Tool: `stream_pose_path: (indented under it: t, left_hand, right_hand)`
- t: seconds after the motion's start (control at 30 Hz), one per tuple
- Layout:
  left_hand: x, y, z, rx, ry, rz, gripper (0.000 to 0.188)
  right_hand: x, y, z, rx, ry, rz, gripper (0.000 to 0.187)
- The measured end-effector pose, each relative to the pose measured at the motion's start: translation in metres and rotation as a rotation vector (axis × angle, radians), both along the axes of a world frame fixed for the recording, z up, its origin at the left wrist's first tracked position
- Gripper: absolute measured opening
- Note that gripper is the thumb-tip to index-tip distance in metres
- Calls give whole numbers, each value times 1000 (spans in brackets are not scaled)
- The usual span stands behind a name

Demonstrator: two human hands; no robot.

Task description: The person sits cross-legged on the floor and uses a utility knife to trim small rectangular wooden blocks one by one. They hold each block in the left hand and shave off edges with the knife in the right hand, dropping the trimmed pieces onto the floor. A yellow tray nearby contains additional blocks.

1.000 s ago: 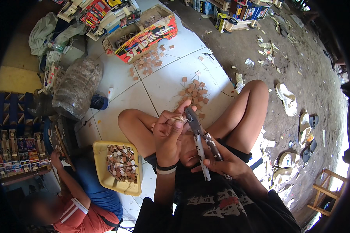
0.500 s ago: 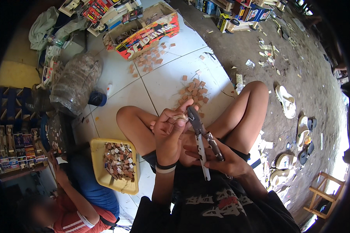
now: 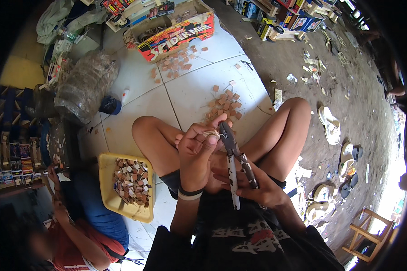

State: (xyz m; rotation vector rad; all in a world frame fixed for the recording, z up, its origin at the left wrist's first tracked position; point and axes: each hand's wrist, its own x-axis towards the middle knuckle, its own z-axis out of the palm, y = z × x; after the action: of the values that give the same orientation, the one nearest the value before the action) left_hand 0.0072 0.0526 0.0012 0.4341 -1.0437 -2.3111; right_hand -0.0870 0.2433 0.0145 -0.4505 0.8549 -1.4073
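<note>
My left hand (image 3: 195,156) pinches a small light-coloured wooden piece (image 3: 209,133) with a thin wire at its end, between thumb and fingers. My right hand (image 3: 264,189) is wrapped round the worn handles of a pair of pliers (image 3: 229,143), its jaws pointing up and away from me. The jaws meet the wire right beside my left thumb. Both hands are held above my crossed legs. Just beyond them, small brown square pieces (image 3: 224,103), several with thin wires sticking out, lie piled on the white tiles (image 3: 149,106).
A yellow tray (image 3: 105,192) of similar squares stands to my left, near a seated co-worker in a red shirt (image 3: 81,244). Ahead are a printed cardboard box (image 3: 178,38) and more loose squares (image 3: 178,61). Sandals (image 3: 330,124) and a wooden stool (image 3: 368,232) are at right.
My hands keep nearly the same grip, the plier jaws still at the wire. The view has shifted slightly. At the left, the co-worker's arms have changed position.
</note>
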Motion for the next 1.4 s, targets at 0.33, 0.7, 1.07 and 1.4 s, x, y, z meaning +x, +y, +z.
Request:
stream_pose_path:
  t: [0.33,0.7,1.07,1.4]
  left_hand:
    - [1,0,-7,34,63,17,16]
    - [9,-3,-15,86,42,69,16]
    - [19,0,-44,121,91,-18,12]
    - [18,-5,-52,-63,45,33,10]
  right_hand:
    - [0,-2,5,48,-41,-19,92]
    - [0,-13,2,227,-4,105,61]
    - [33,-15,-46,332,141,122,19]
    - [26,-12,-49,532,795,6,24]
